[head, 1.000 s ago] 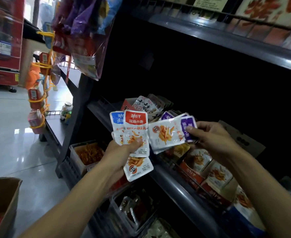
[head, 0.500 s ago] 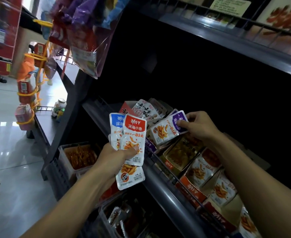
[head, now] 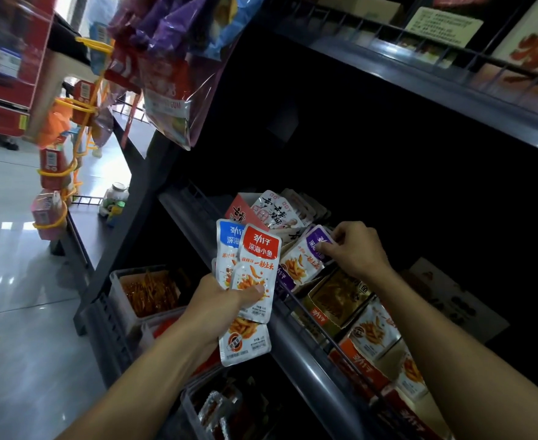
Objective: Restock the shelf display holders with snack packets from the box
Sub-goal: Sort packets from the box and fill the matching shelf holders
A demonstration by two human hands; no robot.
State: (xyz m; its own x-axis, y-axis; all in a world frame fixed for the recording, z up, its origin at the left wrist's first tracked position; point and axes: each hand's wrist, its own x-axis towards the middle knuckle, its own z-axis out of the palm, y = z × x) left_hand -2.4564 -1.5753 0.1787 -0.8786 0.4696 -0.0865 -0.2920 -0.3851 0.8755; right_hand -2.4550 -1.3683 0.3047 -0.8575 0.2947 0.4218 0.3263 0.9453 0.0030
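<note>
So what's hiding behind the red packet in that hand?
A blue packet peeks out behind the red packet in the left hand. Another pokes out below; the rest is covered.

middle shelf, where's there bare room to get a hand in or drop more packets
Free: the dark space above and behind the display boxes, under the upper shelf; what sits deep inside is too dark to tell. Crowded: the front row behind the wire rail, boxes side by side, where the right hand pinches purple packets. The left hand holds a fan of packets.
</note>
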